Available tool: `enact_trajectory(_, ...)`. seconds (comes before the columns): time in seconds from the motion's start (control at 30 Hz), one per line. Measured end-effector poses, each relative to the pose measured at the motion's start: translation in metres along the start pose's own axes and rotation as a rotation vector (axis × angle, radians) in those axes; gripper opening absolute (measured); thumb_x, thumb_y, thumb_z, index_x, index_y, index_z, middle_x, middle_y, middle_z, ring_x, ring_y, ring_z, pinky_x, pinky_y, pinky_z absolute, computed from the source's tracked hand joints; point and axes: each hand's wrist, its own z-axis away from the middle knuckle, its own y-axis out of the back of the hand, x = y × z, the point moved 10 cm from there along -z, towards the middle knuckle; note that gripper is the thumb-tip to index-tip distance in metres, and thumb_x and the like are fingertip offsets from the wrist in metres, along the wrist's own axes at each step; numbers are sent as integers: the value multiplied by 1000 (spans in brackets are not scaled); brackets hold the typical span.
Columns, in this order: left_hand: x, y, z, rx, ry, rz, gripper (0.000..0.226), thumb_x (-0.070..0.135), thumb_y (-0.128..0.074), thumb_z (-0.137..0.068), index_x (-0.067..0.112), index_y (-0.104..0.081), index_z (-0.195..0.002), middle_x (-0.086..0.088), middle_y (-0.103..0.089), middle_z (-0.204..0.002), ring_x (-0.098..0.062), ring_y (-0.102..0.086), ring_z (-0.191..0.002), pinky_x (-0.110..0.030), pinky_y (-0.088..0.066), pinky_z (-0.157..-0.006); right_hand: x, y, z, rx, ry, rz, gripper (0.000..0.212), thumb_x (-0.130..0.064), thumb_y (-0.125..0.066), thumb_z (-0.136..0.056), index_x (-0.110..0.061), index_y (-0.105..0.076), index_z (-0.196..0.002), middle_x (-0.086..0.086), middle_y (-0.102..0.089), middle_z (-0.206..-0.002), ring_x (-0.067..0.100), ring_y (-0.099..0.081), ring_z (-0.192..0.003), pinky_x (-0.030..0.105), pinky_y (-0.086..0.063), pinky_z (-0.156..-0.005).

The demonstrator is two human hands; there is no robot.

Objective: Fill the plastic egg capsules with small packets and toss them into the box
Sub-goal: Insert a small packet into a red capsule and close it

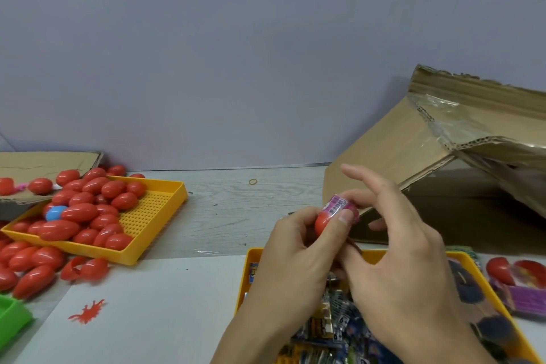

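Both hands meet — left [295, 248] grips red capsule [322, 223], right [396, 245] apparently pinches packet [338, 204].

The pale wood-grain table [236, 210] carries two yellow trays [159, 216], a tipped cardboard box [399, 156], loose red egg capsules [32, 266], white paper [153, 304] and a rubber band [253, 181].

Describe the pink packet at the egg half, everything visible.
The pink packet is a small glossy wrapper, pink-magenta with a white barcode panel facing up. It sticks out of the open mouth of a red egg half, only partly pushed in. The left hand grips the egg half, thumb lying along its side up to the packet; fingertips of the right hand pinch the packet's far end. It is held in the air above the yellow tray of packets.
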Motion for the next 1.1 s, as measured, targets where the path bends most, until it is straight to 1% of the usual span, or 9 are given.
enact_trajectory(0.17, 0, -3, 0, -30, 5, 11, 25, 52, -62, -88, 30, -74, -87, -6, -68, -73, -16, -63, -66, -27, -56, -62, 3, 2, -1, 11, -21, -31, 100, 5, -78, -72, -70, -33, -119, -25, -60, -110, -21, -47, -105, -10, -32, -73)
enact_trajectory(0.27, -3, 2, -1, 8, 3, 32, 35, 55, -61, -84, 24, -75, -93, -13, -73, -86, -29, -69, -76, -33, -58, -68, 3, 1, -1, -1, -25, -43, 100, 2, -82, -71, -71, -33, -119, -29, -61, -107, -21, -48, -104, -9, -32, -72)
enact_trajectory(0.37, -5, 7, -3, 43, 1, 115, 33, 47, -55, -89, 23, -77, -95, -10, -75, -91, -30, -72, -85, -43, -59, -78, 2, -1, -1, -11, -27, -57, 98, -2, -86, -67, -69, -37, -119, -35, -63, -102, -28, -45, -102, -12, -30, -68)
enact_trajectory(0.47, -7, 4, -4, 23, 11, 192, 34, 37, -49, -97, 17, -76, -97, -14, -75, -90, -31, -73, -84, -38, -60, -76, 5, 0, 0, 17, -40, -76, 95, 0, -86, -67, -61, -43, -125, -30, -65, -107, -35, -43, -97, -13, -29, -64)
enact_trajectory(0.57, -9, 0, -4, 9, 27, 284, 34, 30, -45, -103, 9, -72, -100, -15, -75, -90, -27, -74, -81, -30, -59, -73, 7, 2, 1, 44, -49, -83, 90, 3, -85, -67, -49, -49, -132, -23, -68, -109, -31, -48, -96, -11, -32, -63)
enact_trajectory(0.7, -9, -1, -4, 7, 19, 347, 34, 27, -44, -102, 3, -68, -103, -15, -75, -92, -27, -74, -81, -28, -59, -72, 10, 0, 1, 47, -82, -137, 89, 2, -84, -70, -51, -49, -131, -25, -68, -111, -25, -54, -96, -9, -37, -64)
enact_trajectory(0.83, -9, 2, -4, 32, 25, 373, 33, 29, -48, -101, 7, -72, -99, -17, -75, -95, -29, -75, -81, -29, -59, -71, 7, 0, 0, 40, -74, -156, 88, 3, -84, -69, -51, -49, -128, -24, -69, -111, -30, -51, -95, -10, -34, -64)
enact_trajectory(0.93, -11, 6, -4, 52, 42, 334, 38, 41, -48, -99, 19, -78, -90, -13, -76, -85, -27, -74, -76, -31, -60, -70, 4, 0, 0, 26, -59, -150, 89, 3, -85, -68, -56, -47, -123, -24, -68, -110, -34, -46, -99, -12, -32, -66)
enact_trajectory(1.1, -14, 4, -4, 79, 50, 328, 40, 44, -46, -97, 20, -78, -92, -16, -74, -84, -29, -73, -80, -32, -60, -71, 9, 2, -1, 43, -77, -126, 86, 2, -83, -70, -59, -47, -119, -26, -68, -109, -28, -49, -101, -8, -37, -67)
